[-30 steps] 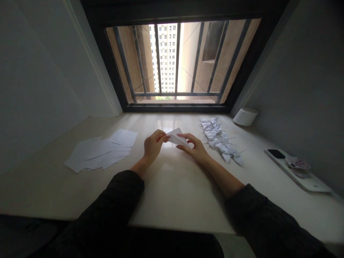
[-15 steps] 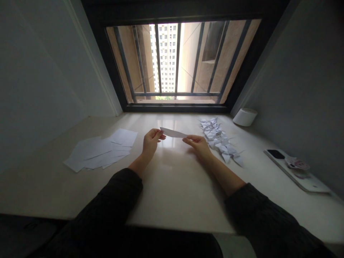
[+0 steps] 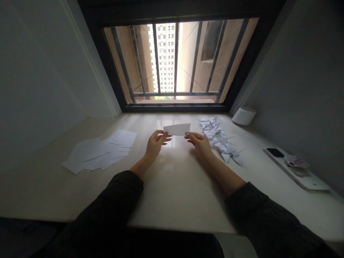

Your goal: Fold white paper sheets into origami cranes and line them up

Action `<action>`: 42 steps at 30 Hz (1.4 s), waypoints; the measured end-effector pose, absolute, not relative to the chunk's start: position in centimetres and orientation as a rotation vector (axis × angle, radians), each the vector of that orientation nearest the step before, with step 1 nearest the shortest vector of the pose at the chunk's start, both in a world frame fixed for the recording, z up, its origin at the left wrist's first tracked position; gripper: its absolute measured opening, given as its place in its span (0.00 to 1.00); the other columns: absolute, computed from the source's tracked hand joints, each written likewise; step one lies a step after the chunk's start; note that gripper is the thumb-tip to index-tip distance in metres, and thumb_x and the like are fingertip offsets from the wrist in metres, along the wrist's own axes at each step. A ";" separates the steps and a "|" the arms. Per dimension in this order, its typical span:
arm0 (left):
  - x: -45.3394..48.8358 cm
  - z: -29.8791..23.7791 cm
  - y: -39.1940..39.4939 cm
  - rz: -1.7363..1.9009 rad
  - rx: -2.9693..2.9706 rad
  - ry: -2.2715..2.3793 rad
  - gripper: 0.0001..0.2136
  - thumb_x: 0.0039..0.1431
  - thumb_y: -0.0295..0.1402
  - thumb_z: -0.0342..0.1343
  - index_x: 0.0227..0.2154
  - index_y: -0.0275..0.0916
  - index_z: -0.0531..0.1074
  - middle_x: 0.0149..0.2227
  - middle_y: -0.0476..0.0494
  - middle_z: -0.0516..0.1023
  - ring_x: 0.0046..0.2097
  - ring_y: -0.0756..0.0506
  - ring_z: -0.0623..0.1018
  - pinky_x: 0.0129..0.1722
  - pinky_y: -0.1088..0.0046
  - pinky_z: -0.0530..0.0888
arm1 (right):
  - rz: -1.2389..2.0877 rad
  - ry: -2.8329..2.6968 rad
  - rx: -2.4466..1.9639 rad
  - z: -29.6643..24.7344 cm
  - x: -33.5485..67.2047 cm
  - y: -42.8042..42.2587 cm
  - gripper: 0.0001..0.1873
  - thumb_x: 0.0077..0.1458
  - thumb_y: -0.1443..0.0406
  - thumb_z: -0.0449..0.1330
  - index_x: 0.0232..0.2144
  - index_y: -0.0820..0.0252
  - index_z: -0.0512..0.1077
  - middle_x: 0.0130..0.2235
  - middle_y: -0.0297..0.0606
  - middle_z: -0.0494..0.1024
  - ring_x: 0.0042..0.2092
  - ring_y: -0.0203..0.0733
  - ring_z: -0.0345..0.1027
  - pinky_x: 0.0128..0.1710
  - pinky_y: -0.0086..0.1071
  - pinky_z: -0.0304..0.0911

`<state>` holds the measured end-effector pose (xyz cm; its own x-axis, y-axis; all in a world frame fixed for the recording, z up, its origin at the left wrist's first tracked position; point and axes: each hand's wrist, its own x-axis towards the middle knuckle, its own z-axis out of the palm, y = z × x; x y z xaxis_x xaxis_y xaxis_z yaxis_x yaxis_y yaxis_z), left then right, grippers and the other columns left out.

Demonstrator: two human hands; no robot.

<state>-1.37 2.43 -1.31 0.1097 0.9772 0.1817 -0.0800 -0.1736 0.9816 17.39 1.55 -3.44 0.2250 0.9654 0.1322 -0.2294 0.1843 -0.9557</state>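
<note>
A white sheet of paper [image 3: 177,129] is held up above the countertop, stretched between my two hands. My left hand [image 3: 156,144] pinches its lower left corner between thumb and fingers. At the lower right corner, my right hand [image 3: 200,144] grips it the same way. The paper looks like a wide strip, its top edge slanting up to the right; whether it is folded I cannot tell. Just right of my right hand lies a cluster of folded white paper cranes [image 3: 219,138]. Loose white paper sheets [image 3: 99,150] overlap in a pile on the left.
The pale countertop [image 3: 172,193] runs up to a barred window [image 3: 174,61] with a dark frame. A white cylindrical object [image 3: 244,116] stands by the right wall. Nearer on the right lies a phone [image 3: 298,172] with a round grip on its back.
The paper has turned from nearly edge-on to showing its broad face. My hands have come slightly closer together, the left one shifting right.
</note>
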 end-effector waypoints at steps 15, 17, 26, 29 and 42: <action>0.1 -1.0 1.0 1.497 1.058 0.947 0.28 0.39 0.37 0.66 0.45 0.40 0.64 0.36 0.42 0.79 0.37 0.46 0.78 0.40 0.66 0.74 | 1.023 -0.846 -0.988 -2.4 15.0 -0.1 0.17 0.35 0.56 0.69 0.27 0.58 0.70 0.28 0.37 0.78 0.34 0.42 0.73 0.32 0.32 0.64; 0.0 -1.1 1.1 1.481 1.057 0.954 0.26 0.39 0.37 0.67 0.43 0.38 0.67 0.36 0.40 0.79 0.38 0.46 0.78 0.41 0.66 0.73 | 1.030 -0.810 -0.953 -2.4 15.0 0.0 0.20 0.33 0.57 0.69 0.27 0.57 0.66 0.26 0.34 0.78 0.33 0.41 0.73 0.33 0.32 0.64; -0.1 -1.4 1.4 1.498 1.087 0.953 0.21 0.38 0.36 0.67 0.38 0.36 0.72 0.35 0.41 0.80 0.37 0.46 0.77 0.40 0.68 0.72 | 1.126 -0.733 -0.887 -2.6 15.0 0.1 0.23 0.30 0.61 0.71 0.27 0.56 0.62 0.26 0.30 0.77 0.29 0.36 0.71 0.32 0.29 0.63; -0.1 -1.5 1.5 1.491 1.061 0.965 0.19 0.38 0.36 0.67 0.36 0.36 0.74 0.36 0.41 0.80 0.37 0.47 0.77 0.41 0.69 0.72 | 1.136 -0.730 -0.892 -2.6 15.1 0.1 0.23 0.30 0.61 0.71 0.27 0.56 0.63 0.26 0.30 0.77 0.30 0.35 0.71 0.32 0.28 0.63; -0.1 -1.3 1.4 1.426 0.988 1.000 0.17 0.36 0.37 0.68 0.32 0.34 0.76 0.36 0.41 0.79 0.38 0.47 0.77 0.42 0.69 0.72 | 1.121 -0.716 -0.912 -2.8 15.1 0.2 0.23 0.32 0.61 0.71 0.33 0.58 0.69 0.26 0.32 0.79 0.29 0.36 0.72 0.30 0.28 0.63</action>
<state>-0.08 1.38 -1.34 -0.0730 0.9963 0.0453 -0.2975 -0.0651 0.9525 15.13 0.18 -2.83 0.2912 0.9561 0.0338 -0.4326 0.1631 -0.8867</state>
